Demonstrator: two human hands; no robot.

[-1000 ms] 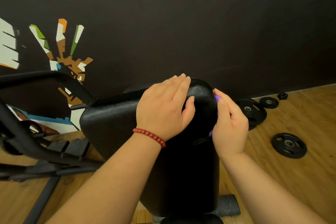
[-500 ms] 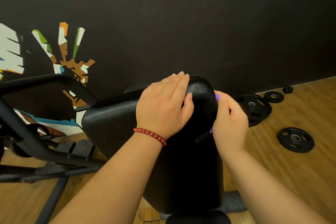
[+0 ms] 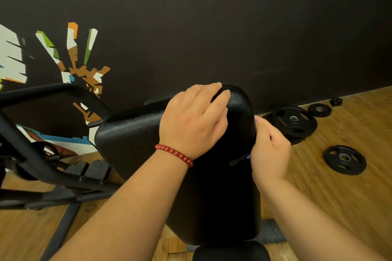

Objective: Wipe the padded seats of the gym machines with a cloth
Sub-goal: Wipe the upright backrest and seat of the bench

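A black padded seat of a gym machine fills the middle of the view, its top end rounded. My left hand, with a red bead bracelet at the wrist, rests over that top end, fingers curved on the pad. My right hand is against the pad's right side, fingers curled round a purple cloth. Only small slivers of the cloth show past the fingers; the rest is hidden between hand and pad.
A black metal frame of the machine stands on the left. Several black weight plates lie on the wooden floor at the right, near the dark wall. A second black pad sits at the bottom edge.
My right hand has slid down the pad's right side and its fingers have curled tighter on the cloth. My left hand has stayed on the top end, its fingers now slightly spread.
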